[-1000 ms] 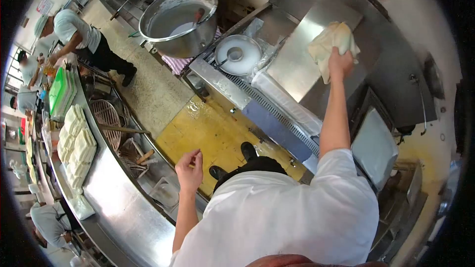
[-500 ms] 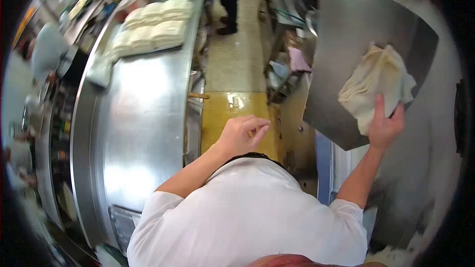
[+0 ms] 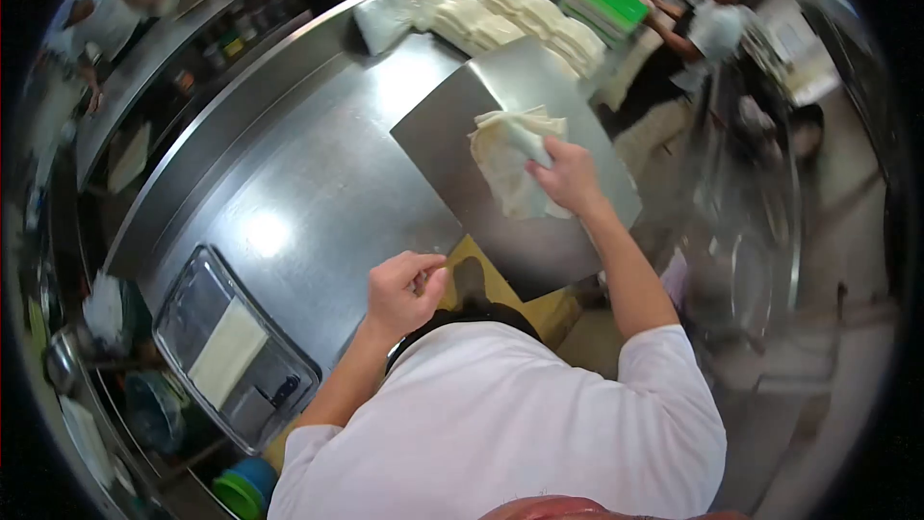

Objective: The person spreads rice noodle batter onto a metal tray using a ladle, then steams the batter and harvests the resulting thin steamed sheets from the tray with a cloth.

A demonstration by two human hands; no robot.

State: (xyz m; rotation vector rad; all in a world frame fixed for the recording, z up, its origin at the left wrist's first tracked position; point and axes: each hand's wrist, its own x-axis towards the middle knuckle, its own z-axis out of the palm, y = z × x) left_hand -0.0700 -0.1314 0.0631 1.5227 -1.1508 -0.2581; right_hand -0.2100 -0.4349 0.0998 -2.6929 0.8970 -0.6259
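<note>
My right hand (image 3: 568, 176) is closed on a folded off-white cloth (image 3: 505, 169), which lies against a square grey metal sheet (image 3: 549, 250). The sheet stands over the right edge of the long steel table (image 3: 318, 164). In front of my waist, my left hand (image 3: 407, 291) is raised with curled fingers near the table's edge. Whether anything small is between those fingers cannot be made out.
A tray (image 3: 173, 318) with a pale flat slab and a dark-handled tool sits at the table's near left. Stacked white slabs (image 3: 520, 19) and green-lidded containers (image 3: 606, 2) are at the far end. A co-worker (image 3: 714, 34) stands beyond on the right; others are behind the table.
The view has turned right to left over the steel table. The metal sheet and cloth, with my right hand, have come from the far right to the table's edge. The near-left tray now shows fully.
</note>
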